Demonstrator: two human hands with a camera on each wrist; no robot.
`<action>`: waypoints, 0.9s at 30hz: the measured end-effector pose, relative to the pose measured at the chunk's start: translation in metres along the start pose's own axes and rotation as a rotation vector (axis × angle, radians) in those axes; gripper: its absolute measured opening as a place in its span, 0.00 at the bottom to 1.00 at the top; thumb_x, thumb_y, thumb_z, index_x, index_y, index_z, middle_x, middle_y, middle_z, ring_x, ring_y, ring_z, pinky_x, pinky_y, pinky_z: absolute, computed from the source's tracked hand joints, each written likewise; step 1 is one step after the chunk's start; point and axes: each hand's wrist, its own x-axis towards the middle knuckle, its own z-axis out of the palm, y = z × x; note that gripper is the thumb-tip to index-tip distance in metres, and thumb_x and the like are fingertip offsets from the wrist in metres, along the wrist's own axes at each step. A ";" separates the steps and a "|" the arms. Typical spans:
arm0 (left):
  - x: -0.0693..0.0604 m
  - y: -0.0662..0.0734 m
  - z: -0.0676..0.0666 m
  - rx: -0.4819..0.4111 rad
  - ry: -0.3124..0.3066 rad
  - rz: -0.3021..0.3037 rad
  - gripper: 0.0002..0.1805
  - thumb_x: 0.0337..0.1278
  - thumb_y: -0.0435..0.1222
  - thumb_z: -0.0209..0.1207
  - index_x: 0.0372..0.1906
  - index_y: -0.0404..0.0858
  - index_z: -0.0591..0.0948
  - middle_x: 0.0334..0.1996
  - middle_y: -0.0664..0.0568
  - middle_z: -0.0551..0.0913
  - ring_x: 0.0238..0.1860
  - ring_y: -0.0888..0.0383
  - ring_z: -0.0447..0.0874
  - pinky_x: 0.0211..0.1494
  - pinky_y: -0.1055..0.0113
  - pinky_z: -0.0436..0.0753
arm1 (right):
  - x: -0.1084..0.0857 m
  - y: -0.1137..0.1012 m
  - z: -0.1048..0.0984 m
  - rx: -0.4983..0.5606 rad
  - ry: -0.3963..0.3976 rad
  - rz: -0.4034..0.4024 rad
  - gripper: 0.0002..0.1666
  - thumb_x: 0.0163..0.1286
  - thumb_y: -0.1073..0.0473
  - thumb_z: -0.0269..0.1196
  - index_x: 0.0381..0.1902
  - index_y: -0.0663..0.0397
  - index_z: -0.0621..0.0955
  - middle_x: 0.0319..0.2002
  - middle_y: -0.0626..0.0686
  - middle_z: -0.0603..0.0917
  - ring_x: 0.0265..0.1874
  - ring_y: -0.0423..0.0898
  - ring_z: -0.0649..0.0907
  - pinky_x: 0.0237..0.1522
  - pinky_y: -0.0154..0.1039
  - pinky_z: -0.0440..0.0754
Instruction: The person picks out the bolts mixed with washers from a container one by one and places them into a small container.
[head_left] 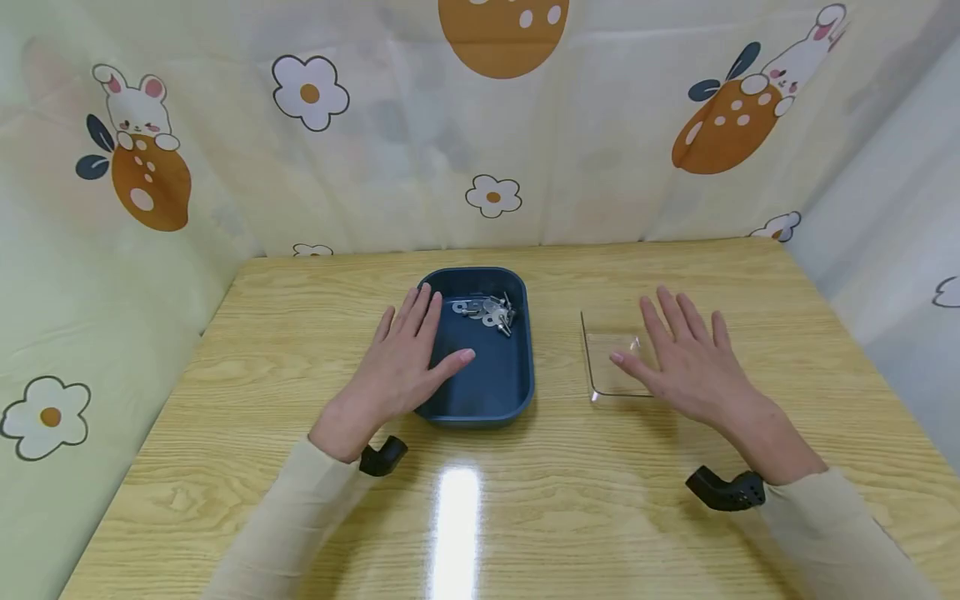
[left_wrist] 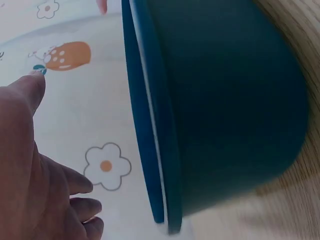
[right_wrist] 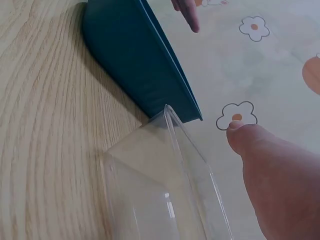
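A dark blue tray (head_left: 480,392) stands on the table, with several small metal screws (head_left: 505,318) and flat washers (head_left: 490,320) toward its far end. Over the tray's left rim hovers my left hand (head_left: 401,358), palm down, fingers straight and thumb spread; in the left wrist view the hand (left_wrist: 40,185) is apart from the tray wall (left_wrist: 230,110). To the right sits a clear plastic box (head_left: 600,367). My right hand (head_left: 693,367) is spread above its right part and hides some of it. The right wrist view shows the thumb (right_wrist: 270,170) apart from the clear box (right_wrist: 145,195).
The wooden table (head_left: 577,500) reaches back to a patterned curtain (head_left: 390,167), which also hangs at both sides. Black wrist cameras (head_left: 723,490) sit at both cuffs. A strip of wood lies between the tray and the clear box.
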 end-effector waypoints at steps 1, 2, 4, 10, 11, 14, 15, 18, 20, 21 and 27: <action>0.001 0.001 0.000 -0.005 0.001 0.005 0.51 0.67 0.69 0.39 0.80 0.41 0.41 0.81 0.48 0.37 0.82 0.51 0.29 0.83 0.46 0.38 | -0.001 0.001 0.001 0.004 0.004 -0.001 0.57 0.71 0.25 0.44 0.80 0.54 0.40 0.80 0.60 0.33 0.78 0.67 0.40 0.70 0.77 0.34; 0.001 0.002 0.001 -0.012 0.002 0.011 0.51 0.67 0.69 0.39 0.80 0.40 0.41 0.81 0.47 0.37 0.82 0.51 0.29 0.83 0.46 0.38 | -0.002 0.001 0.001 0.008 0.005 -0.001 0.57 0.71 0.25 0.44 0.80 0.55 0.40 0.80 0.60 0.32 0.78 0.67 0.40 0.70 0.77 0.33; 0.003 0.005 0.001 -0.021 0.003 0.018 0.50 0.68 0.68 0.38 0.80 0.40 0.41 0.81 0.47 0.38 0.82 0.51 0.31 0.83 0.46 0.39 | -0.003 0.003 0.003 0.010 0.006 0.002 0.57 0.72 0.25 0.44 0.80 0.56 0.40 0.80 0.60 0.33 0.78 0.67 0.40 0.70 0.77 0.34; 0.009 0.010 -0.001 -0.039 -0.017 0.013 0.48 0.70 0.66 0.37 0.80 0.38 0.42 0.81 0.47 0.39 0.82 0.51 0.36 0.83 0.48 0.43 | -0.007 0.006 0.011 0.014 -0.005 0.023 0.58 0.72 0.25 0.44 0.79 0.61 0.40 0.79 0.65 0.37 0.77 0.69 0.42 0.69 0.78 0.37; 0.010 0.011 -0.001 -0.040 -0.019 0.012 0.48 0.70 0.66 0.37 0.79 0.38 0.42 0.81 0.46 0.40 0.82 0.51 0.36 0.83 0.48 0.44 | -0.008 0.007 0.012 0.014 -0.007 0.025 0.59 0.72 0.25 0.44 0.79 0.62 0.40 0.79 0.66 0.38 0.77 0.69 0.43 0.69 0.78 0.37; 0.012 0.013 -0.002 -0.048 -0.021 0.013 0.47 0.71 0.65 0.38 0.79 0.37 0.44 0.81 0.45 0.41 0.82 0.50 0.39 0.83 0.48 0.46 | -0.010 0.007 0.014 0.020 -0.012 0.026 0.59 0.72 0.25 0.43 0.79 0.62 0.40 0.79 0.66 0.38 0.77 0.69 0.43 0.70 0.77 0.37; 0.013 0.014 -0.002 -0.052 -0.020 0.016 0.47 0.71 0.64 0.39 0.79 0.37 0.44 0.81 0.45 0.41 0.82 0.49 0.39 0.83 0.48 0.47 | -0.010 0.006 0.014 0.026 -0.016 0.025 0.59 0.72 0.25 0.43 0.79 0.62 0.39 0.79 0.65 0.37 0.78 0.68 0.42 0.70 0.77 0.36; 0.014 0.015 -0.002 -0.057 -0.023 0.014 0.47 0.71 0.63 0.40 0.79 0.36 0.44 0.81 0.44 0.42 0.81 0.49 0.40 0.83 0.48 0.47 | -0.011 -0.001 0.013 0.046 -0.023 0.014 0.59 0.72 0.25 0.43 0.79 0.60 0.37 0.80 0.63 0.35 0.78 0.66 0.40 0.72 0.74 0.34; 0.015 0.015 -0.002 -0.056 -0.025 0.014 0.47 0.71 0.63 0.41 0.79 0.36 0.45 0.81 0.44 0.43 0.81 0.49 0.41 0.83 0.48 0.48 | -0.010 -0.011 0.011 0.052 -0.025 -0.003 0.58 0.72 0.25 0.43 0.79 0.59 0.37 0.80 0.62 0.35 0.79 0.64 0.39 0.73 0.73 0.33; 0.015 0.015 -0.002 -0.053 -0.027 0.016 0.47 0.71 0.62 0.41 0.79 0.36 0.45 0.81 0.44 0.43 0.81 0.48 0.42 0.82 0.48 0.49 | -0.009 -0.016 0.010 0.051 -0.024 -0.011 0.59 0.72 0.25 0.43 0.79 0.59 0.37 0.80 0.62 0.35 0.79 0.64 0.38 0.73 0.72 0.33; 0.022 0.018 -0.001 -0.037 -0.059 0.043 0.45 0.73 0.59 0.44 0.79 0.34 0.46 0.80 0.42 0.45 0.81 0.48 0.43 0.82 0.49 0.52 | -0.003 -0.048 0.012 0.021 0.004 -0.070 0.59 0.70 0.23 0.43 0.79 0.58 0.42 0.81 0.59 0.39 0.80 0.61 0.40 0.75 0.70 0.36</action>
